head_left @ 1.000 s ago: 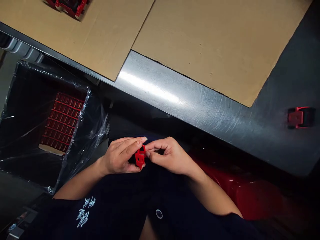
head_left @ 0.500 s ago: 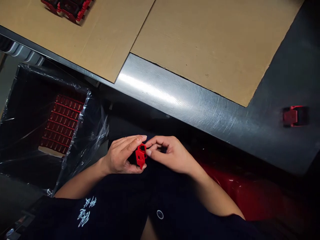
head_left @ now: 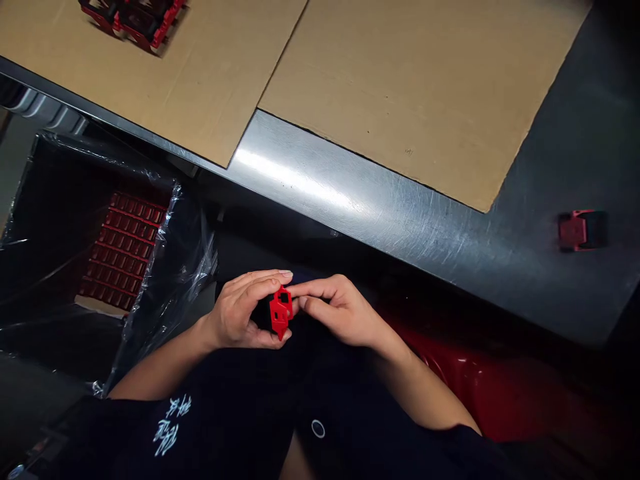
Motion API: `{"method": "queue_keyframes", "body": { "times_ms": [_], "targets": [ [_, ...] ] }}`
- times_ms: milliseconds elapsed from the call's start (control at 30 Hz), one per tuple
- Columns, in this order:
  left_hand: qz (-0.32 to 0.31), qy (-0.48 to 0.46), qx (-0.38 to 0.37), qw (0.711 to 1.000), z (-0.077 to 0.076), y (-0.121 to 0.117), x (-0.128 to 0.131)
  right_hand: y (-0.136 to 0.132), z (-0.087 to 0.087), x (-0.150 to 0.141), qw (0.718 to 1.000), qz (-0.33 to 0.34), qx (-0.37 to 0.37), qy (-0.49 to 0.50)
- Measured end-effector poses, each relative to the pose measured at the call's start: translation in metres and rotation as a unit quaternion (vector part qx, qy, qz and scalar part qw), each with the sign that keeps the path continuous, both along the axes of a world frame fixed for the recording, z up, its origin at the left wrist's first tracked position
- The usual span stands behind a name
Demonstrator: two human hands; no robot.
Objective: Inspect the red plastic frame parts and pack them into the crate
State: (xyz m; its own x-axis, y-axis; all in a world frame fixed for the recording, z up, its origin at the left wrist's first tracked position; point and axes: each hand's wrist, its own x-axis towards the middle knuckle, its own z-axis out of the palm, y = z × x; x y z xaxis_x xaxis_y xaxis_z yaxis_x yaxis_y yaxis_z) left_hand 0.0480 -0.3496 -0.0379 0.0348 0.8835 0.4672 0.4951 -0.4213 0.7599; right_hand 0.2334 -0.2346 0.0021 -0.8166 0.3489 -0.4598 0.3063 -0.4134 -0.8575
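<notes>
From the head view, one red plastic part (head_left: 280, 311) sits between the two hands, in front of the dark shirt (head_left: 240, 413) with its white print. Its lower end comes to a point, and small square openings pierce its flat face. The left hand (head_left: 243, 312) is closed around its left side with curled fingers, and the right hand (head_left: 340, 312) grips its right edge with thumb and fingertips.

Left of the left hand stands one black bin (head_left: 45, 200), lined with crinkled clear plastic film (head_left: 187, 260). Inside it, many red parts (head_left: 123, 253) lie packed in straight rows. Ahead of the hands runs a scratched steel table (head_left: 350, 193), with two sheets of corrugated cardboard (head_left: 400, 87) on it. Far ahead and left of the hands, a cluster of red-and-black parts (head_left: 133, 23) rests on the left sheet, cut off by the frame. Well right of the right hand, one red-and-black part (head_left: 583, 230) lies on the dark table surface. Below the right forearm shows a glossy red object (head_left: 500, 393), too dim to name.
</notes>
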Motion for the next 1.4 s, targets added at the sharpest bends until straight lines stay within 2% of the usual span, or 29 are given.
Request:
{"method": "queue_keyframes", "body": {
  "times_ms": [100, 233, 367, 533, 800, 933, 1167, 1400],
  "targets": [
    [-0.007, -0.102, -0.04, 0.994, -0.007, -0.003, 0.005, -0.002, -0.006, 0.002, 0.994, -0.023, -0.104, 0.037],
    [-0.028, -0.221, -0.081, 0.972, -0.013, -0.004, 0.01, -0.008, -0.018, 0.002, 0.967, -0.004, -0.244, 0.076],
    [-0.034, -0.244, -0.101, 0.964, -0.011, -0.004, 0.012, -0.013, -0.023, 0.004, 0.951, -0.023, -0.3, 0.069],
    [-0.039, -0.263, -0.101, 0.959, -0.008, -0.005, 0.013, -0.015, -0.024, 0.005, 0.949, -0.022, -0.306, 0.068],
    [-0.06, -0.303, -0.122, 0.943, -0.011, -0.006, 0.015, -0.017, -0.025, 0.003, 0.952, -0.023, -0.298, 0.068],
    [-0.067, -0.328, -0.144, 0.931, -0.014, -0.006, 0.016, -0.02, -0.024, 0.002, 0.959, -0.056, -0.273, 0.056],
    [-0.037, -0.307, -0.143, 0.94, -0.019, -0.008, 0.016, -0.022, -0.025, 0.003, 0.966, -0.071, -0.241, 0.053],
    [-0.016, -0.306, -0.148, 0.94, -0.021, -0.008, 0.019, -0.023, -0.027, 0.002, 0.983, -0.088, -0.157, 0.036]
  ]
}}
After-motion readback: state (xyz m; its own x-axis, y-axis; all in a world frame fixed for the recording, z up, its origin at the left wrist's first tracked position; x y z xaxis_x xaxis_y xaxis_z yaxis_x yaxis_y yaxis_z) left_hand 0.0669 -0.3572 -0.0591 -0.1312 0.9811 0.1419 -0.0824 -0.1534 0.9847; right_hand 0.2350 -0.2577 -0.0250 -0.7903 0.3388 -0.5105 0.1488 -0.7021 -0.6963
